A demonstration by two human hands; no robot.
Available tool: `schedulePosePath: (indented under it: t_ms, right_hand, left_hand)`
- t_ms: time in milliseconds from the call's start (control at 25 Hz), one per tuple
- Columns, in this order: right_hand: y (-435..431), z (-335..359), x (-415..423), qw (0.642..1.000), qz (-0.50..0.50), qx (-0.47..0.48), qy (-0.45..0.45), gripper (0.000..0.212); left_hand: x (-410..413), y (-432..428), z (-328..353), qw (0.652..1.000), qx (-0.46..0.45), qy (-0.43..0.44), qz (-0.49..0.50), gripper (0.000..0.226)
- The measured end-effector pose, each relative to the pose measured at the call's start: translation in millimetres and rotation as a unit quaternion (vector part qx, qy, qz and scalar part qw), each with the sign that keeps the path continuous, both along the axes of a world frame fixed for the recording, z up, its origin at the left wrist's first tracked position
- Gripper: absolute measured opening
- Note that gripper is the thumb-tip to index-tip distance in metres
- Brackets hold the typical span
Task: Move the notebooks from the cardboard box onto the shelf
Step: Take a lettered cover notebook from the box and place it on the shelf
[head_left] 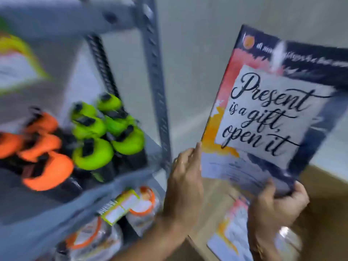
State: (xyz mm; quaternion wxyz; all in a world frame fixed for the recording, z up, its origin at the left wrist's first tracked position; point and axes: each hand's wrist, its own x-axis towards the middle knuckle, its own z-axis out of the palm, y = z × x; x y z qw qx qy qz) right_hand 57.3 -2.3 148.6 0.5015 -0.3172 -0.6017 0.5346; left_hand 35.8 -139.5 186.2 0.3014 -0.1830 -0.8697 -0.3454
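1. Notebook (pixel 273 113) held above cardboard box (pixel 323 204), right of shelf (pixel 131 178).
2. Right grip (pixel 278 206) clasps its near corner; left grip (pixel 185 178), spread, touches its left edge.
3. Step: transfer; next, probably, carry left onto shelf.

Left: shelf rack (pixel 156 81), bottles (pixel 90 153) on middle board, jars (pixel 139 204) on board below. Right of rack: cardboard box (pixel 323 185), notebook (pixel 227 238) inside. Held notebook (pixel 273 113) above box, left hand (pixel 185 178) and right hand (pixel 278 206) at its lower edge.

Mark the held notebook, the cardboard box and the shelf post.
held notebook (pixel 273 113): head view, white quote panel of the cover.
cardboard box (pixel 327 196): head view, bare brown wall at right.
shelf post (pixel 155 72): head view, perforated grey face.
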Motion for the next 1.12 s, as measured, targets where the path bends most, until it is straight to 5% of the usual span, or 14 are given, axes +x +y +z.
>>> schedulePosePath:
  t_ms: [120,240,440,680,840,920,1000,1040,1120]
  right_hand:
    - [-75.6,84.5,-28.8,0.976,0.114,0.013,0.185,0.029]
    - [-143.8,168.9,-44.8,0.939,0.229,0.073,0.246,0.038]
    - [-202.8,294.0,-81.5,0.883,0.306,0.310,0.177,0.042]
    - [-232.3,322.5,-123.7,0.790,0.361,0.488,-0.089,0.025]
    - [-231.4,314.5,-122.4,0.801,0.342,0.490,-0.043,0.025]
    - [-218.1,293.1,-112.8,0.837,0.305,0.436,0.126,0.024]
    - [-183.2,247.7,-95.1,0.864,0.213,0.349,0.295,0.020]
    - [-160.7,215.2,-87.8,0.871,0.173,0.327,0.323,0.020]
    - [-104.6,132.5,-85.1,0.905,0.130,0.318,0.251,0.022]
  left_hand:
    - [15.3,-81.2,78.6,0.973,0.080,0.188,0.105,0.041]
    - [41.7,-150.2,159.0,0.918,0.090,0.307,0.233,0.043]
    - [29.6,-228.7,262.3,0.900,0.085,0.191,0.383,0.035]
    - [-11.6,-262.7,278.2,0.888,-0.084,-0.041,0.450,0.031]
    - [-5.4,-251.5,280.9,0.869,-0.110,-0.044,0.480,0.026]
    - [-3.1,-228.1,272.4,0.846,-0.174,0.132,0.487,0.021]
    - [-10.4,-177.7,246.0,0.840,-0.205,0.330,0.379,0.017]
    - [-16.3,-146.6,221.5,0.857,-0.222,0.358,0.296,0.019]
    - [-34.3,-80.4,156.1,0.922,-0.252,0.276,0.104,0.023]
